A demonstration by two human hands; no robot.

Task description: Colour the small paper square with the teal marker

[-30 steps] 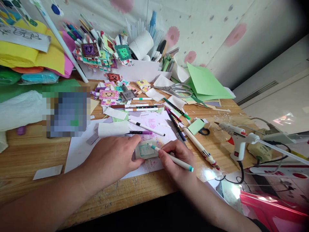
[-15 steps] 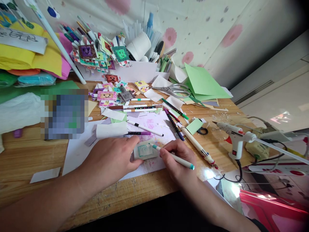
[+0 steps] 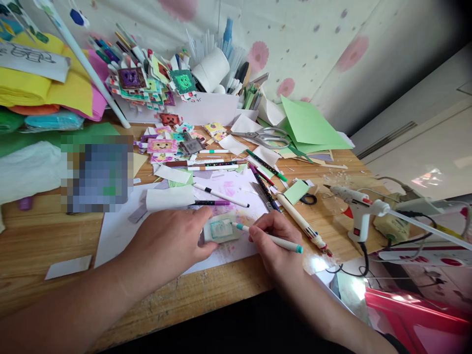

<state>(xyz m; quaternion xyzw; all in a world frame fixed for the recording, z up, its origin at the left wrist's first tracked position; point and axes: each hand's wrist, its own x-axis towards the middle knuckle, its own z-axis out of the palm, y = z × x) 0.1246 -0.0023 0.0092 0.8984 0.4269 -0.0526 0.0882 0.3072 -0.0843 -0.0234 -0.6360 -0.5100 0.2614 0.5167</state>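
Observation:
My left hand point(image 3: 167, 243) lies over a small white paper piece point(image 3: 221, 229) with a teal square coloured on it, pinning it with thumb and fingers on a white sheet point(image 3: 121, 231). My right hand point(image 3: 275, 243) grips a teal marker point(image 3: 271, 237), its tip at the right edge of the paper piece. Both hands work near the front edge of a wooden table point(image 3: 47, 246).
Loose markers point(image 3: 221, 195), a multi-colour pen point(image 3: 302, 226), scissors point(image 3: 265, 137) and paper scraps lie behind the hands. A glue gun point(image 3: 354, 206) with its cord stands at the right. Coloured square paper pieces point(image 3: 162, 145), a white pen box point(image 3: 206, 105), green paper point(image 3: 309, 125) and stacked coloured sheets point(image 3: 44, 88) fill the back.
The marker tip has shifted slightly right across the paper piece, and the teal colouring inside the square has grown denser. My left hand has stayed in place.

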